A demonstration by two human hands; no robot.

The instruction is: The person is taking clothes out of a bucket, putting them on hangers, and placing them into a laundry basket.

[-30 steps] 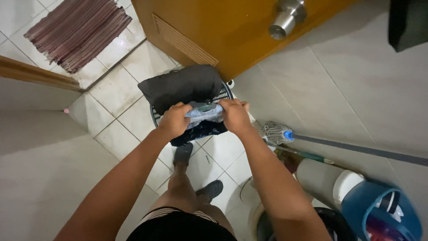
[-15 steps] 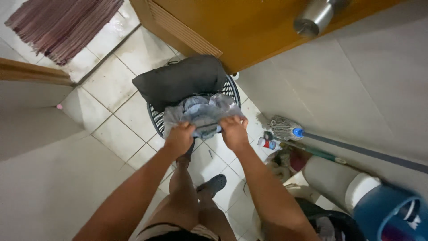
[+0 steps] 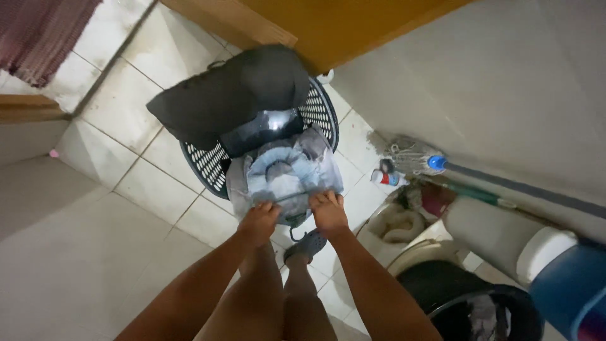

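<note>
My left hand (image 3: 259, 222) and my right hand (image 3: 328, 211) both grip the near edge of a pale blue-grey garment (image 3: 284, 173) and hold it spread out. It hangs over the front of a dark perforated laundry basket (image 3: 205, 165) that stands on the tiled floor. A dark grey cloth (image 3: 230, 95) is draped over the far side of the basket, and a shiny dark item (image 3: 265, 129) lies inside it. My legs and grey shoes (image 3: 306, 245) are below my hands.
An orange-brown door (image 3: 328, 25) stands behind the basket. A mop head (image 3: 410, 158) with a long handle lies at the right wall, next to a small bottle (image 3: 388, 178). A black bucket (image 3: 467, 303) and a blue container (image 3: 568, 284) are at lower right. A striped mat (image 3: 38, 31) is at upper left.
Both hands have pulled the blue-grey garment up out of the basket and toward me, and it has unfolded. The view has tilted down; the door knob has left the frame.
</note>
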